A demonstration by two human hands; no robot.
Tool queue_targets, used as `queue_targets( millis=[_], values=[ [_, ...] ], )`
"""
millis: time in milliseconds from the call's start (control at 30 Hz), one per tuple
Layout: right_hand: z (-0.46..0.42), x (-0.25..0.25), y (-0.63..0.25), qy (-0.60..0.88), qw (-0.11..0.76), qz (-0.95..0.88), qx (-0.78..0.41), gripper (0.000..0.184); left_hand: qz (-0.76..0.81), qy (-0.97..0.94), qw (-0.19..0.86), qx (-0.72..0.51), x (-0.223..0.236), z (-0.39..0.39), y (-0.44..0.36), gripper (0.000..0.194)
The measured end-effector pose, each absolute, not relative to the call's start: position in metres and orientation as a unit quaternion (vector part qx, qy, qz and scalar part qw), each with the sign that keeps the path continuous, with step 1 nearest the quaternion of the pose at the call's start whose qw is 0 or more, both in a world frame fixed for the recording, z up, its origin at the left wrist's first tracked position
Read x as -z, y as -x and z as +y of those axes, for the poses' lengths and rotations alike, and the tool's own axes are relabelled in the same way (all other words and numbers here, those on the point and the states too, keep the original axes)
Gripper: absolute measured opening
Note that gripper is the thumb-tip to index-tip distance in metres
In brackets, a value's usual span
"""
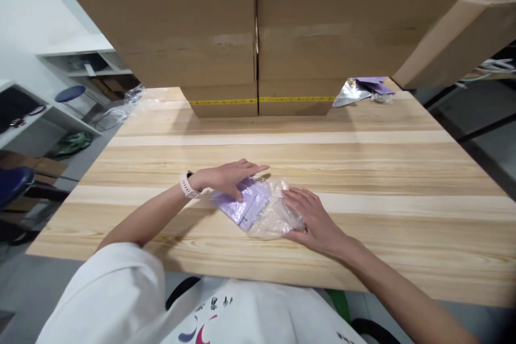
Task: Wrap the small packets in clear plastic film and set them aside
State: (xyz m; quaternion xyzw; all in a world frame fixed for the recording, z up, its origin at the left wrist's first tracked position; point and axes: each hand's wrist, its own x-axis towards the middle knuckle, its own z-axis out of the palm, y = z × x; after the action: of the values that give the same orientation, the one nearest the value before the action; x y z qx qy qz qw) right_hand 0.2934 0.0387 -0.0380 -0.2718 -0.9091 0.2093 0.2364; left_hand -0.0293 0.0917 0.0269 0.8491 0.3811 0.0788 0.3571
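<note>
On the wooden table [363, 172] in front of me lies a flat purple packet [242, 201] with a shiny surface, partly inside or beside a crinkled clear plastic bag [270, 220]. My left hand [234, 176], a pale band at its wrist, is over the packet's upper edge with its fingers stretched out and its thumb on the purple surface. At the bag's right side is my right hand [308, 217], its fingers spread over the plastic and its thumb low. Whether the right fingertips pinch the film cannot be made out.
Large cardboard boxes [193, 37] are stacked at the table's back, with a yellow tape measure [223, 101] across their lower front. Purple packets [374, 85] and a silvery bag [350, 94] lie at back right. A blue stool [70, 93] and shelves stand left.
</note>
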Motion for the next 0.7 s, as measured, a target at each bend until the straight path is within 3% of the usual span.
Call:
queue_targets(
  millis=[100,200,300,367,433,500,600,700],
  values=[
    [0.043,0.037,-0.291,0.261,0.243,-0.901,-0.248,0.018,0.372,-0.822,0.426,-0.062,-0.033,0.101,0.014,0.092],
    [0.050,0.029,-0.294,0.282,0.269,-0.887,-0.247,0.024,0.363,-0.843,0.395,-0.032,-0.048,0.107,0.001,0.051],
    [0.055,0.016,-0.303,0.358,0.346,-0.848,-0.182,0.026,0.393,-0.886,0.230,-0.090,-0.061,0.112,-0.011,0.018],
    [0.053,0.006,-0.309,0.416,0.380,-0.819,-0.111,0.030,0.430,-0.881,0.107,-0.168,-0.058,0.116,-0.017,0.020],
    [0.044,-0.003,-0.313,0.439,0.344,-0.826,-0.081,0.032,0.439,-0.872,0.044,-0.210,-0.044,0.116,-0.019,0.022],
    [0.028,-0.011,-0.316,0.401,0.250,-0.871,-0.134,0.029,0.420,-0.881,0.066,-0.207,-0.025,0.112,-0.014,0.021],
    [0.009,-0.026,-0.322,0.289,0.141,-0.909,-0.266,0.036,0.401,-0.877,0.171,-0.202,-0.005,0.099,0.002,0.043],
    [0.016,-0.039,-0.324,0.265,0.162,-0.885,-0.346,0.026,0.428,-0.838,0.255,-0.225,-0.006,0.089,0.015,0.047]
  ],
)
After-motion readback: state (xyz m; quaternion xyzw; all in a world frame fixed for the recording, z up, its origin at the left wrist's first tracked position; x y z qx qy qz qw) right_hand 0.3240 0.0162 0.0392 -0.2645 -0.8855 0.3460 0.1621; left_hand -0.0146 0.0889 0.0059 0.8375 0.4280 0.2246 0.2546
